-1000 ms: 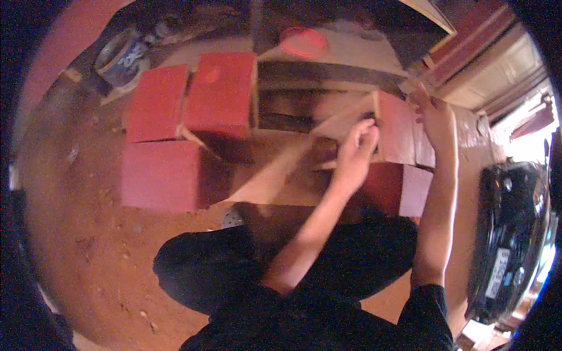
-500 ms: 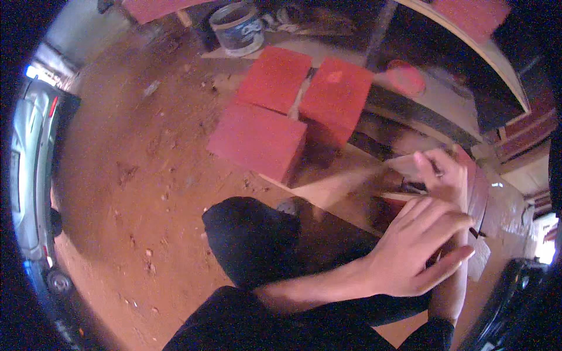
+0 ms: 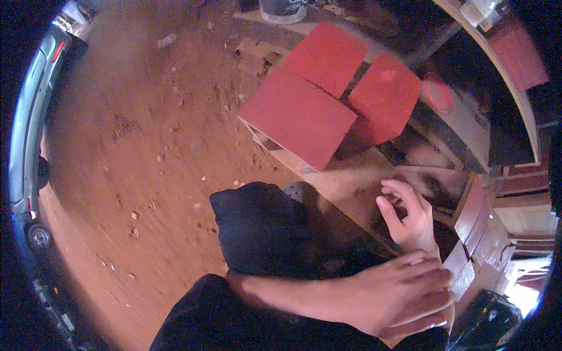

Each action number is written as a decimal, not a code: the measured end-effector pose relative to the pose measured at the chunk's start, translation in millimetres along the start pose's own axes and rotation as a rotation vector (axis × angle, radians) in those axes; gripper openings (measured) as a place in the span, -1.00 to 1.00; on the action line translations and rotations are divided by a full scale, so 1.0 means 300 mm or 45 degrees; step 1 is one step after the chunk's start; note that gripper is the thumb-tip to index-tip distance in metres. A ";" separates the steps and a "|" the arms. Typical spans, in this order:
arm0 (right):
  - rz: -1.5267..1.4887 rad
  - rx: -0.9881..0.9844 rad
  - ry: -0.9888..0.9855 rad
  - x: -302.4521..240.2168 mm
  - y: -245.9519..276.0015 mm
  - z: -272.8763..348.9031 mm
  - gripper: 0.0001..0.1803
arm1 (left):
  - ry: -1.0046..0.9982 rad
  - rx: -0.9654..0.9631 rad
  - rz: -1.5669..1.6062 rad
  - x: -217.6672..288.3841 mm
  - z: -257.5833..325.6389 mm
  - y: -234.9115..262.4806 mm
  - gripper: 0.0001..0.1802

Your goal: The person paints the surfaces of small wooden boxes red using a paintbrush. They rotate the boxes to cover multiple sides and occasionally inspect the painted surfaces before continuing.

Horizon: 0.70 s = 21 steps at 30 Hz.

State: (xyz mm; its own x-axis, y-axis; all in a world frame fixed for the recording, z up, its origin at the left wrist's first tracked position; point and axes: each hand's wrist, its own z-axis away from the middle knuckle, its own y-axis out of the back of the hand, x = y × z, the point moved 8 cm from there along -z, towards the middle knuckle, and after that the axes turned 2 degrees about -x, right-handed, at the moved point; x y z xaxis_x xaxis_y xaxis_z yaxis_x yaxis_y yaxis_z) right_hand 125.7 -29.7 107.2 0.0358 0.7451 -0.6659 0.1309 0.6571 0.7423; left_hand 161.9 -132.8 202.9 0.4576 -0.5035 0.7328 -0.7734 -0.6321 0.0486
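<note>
A pale plank (image 3: 357, 181) lies beside the red boxes (image 3: 298, 117). It is touched by the right hand (image 3: 410, 213), fingers curled, nothing clamped; the left hand (image 3: 398, 298) hovers flat, fingers together. The plank is judged stiff, light and splintery, best gripped by its long edges.

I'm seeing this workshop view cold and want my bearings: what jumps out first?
The red box-like panels on the pale wooden piece fill the upper middle, above red dirt ground strewn with small chips. At lower right the person's two hands work close together: the right hand has curled fingers at the wooden piece's dark edge, the left hand lies flat just below it. A parked car lines the far left rim.
</note>
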 end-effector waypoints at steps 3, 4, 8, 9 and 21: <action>0.049 -0.059 0.045 -0.036 0.002 -0.015 -0.60 | -0.115 0.095 0.027 0.021 -0.011 -0.021 -0.80; 0.092 -0.093 0.094 -0.055 0.001 -0.022 -0.55 | -0.117 0.131 0.052 0.020 -0.016 -0.029 -0.82; 0.344 -0.165 0.287 -0.128 -0.021 -0.058 -0.44 | -0.114 0.208 0.091 0.014 -0.021 -0.053 -0.83; 0.381 -0.176 0.286 -0.135 -0.031 -0.068 -0.43 | -0.110 0.216 0.087 0.012 -0.016 -0.056 -0.82; 0.484 -0.141 0.352 -0.158 -0.069 -0.095 -0.42 | -0.123 0.233 -0.043 0.016 -0.002 -0.076 -0.79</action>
State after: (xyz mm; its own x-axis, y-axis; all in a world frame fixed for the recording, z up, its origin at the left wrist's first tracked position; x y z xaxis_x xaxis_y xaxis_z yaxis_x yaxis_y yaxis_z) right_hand 93.1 -75.4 125.3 -0.2058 0.9275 -0.3122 0.0531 0.3291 0.9428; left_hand 181.5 -120.5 205.8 0.5286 -0.5288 0.6640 -0.6684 -0.7415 -0.0584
